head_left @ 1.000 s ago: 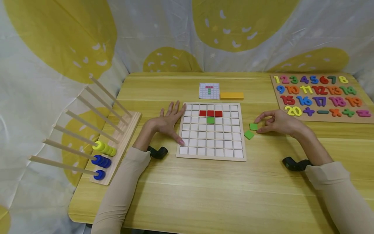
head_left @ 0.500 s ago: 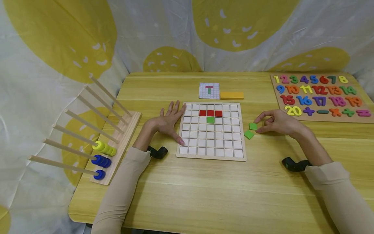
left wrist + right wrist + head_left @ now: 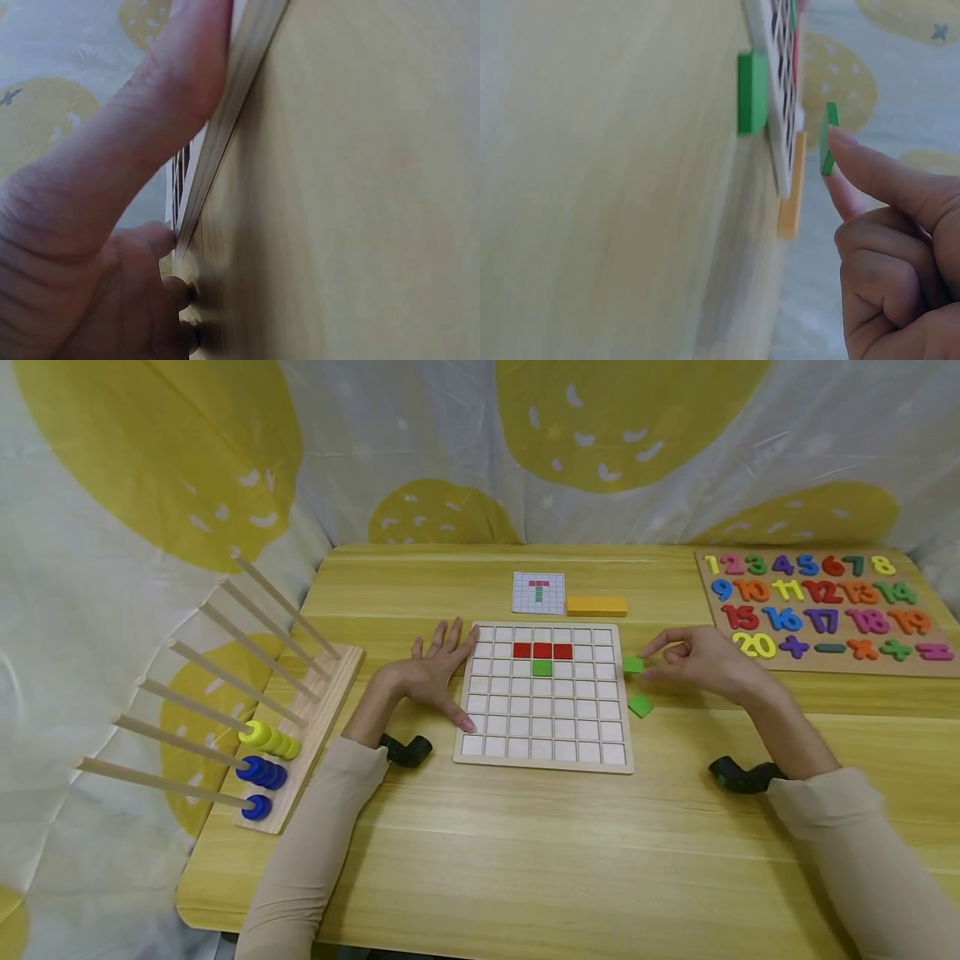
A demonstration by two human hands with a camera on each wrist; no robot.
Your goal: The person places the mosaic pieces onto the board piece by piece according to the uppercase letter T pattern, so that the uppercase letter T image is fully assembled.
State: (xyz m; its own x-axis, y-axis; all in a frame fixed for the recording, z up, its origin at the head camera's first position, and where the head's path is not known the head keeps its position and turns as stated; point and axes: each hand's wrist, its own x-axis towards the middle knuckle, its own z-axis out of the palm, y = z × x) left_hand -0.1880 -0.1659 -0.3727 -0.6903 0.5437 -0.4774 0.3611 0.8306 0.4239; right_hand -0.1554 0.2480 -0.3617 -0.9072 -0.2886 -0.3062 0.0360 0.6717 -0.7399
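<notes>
My right hand (image 3: 697, 662) pinches a green square tile (image 3: 633, 665) between thumb and index finger, by the right edge of the white grid board (image 3: 543, 762). In the right wrist view that tile (image 3: 827, 140) is raised off the table. A second green tile (image 3: 641, 705) lies on the table beside the board. Three red tiles (image 3: 543, 651) form a row in the grid, with one green tile (image 3: 542, 668) under the middle one. My left hand (image 3: 431, 678) rests spread along the board's left side, its thumb (image 3: 161, 97) on the border.
Behind the board lie a small card (image 3: 538, 593) with a red and green T pattern and a yellow-orange bar (image 3: 596, 607). A wooden peg rack (image 3: 330, 693) with yellow and blue beads stands left. A number puzzle board (image 3: 825, 618) lies at the right back.
My right hand has lifted one green tile from the table and moved it left toward the board. The left hand has stayed in place.
</notes>
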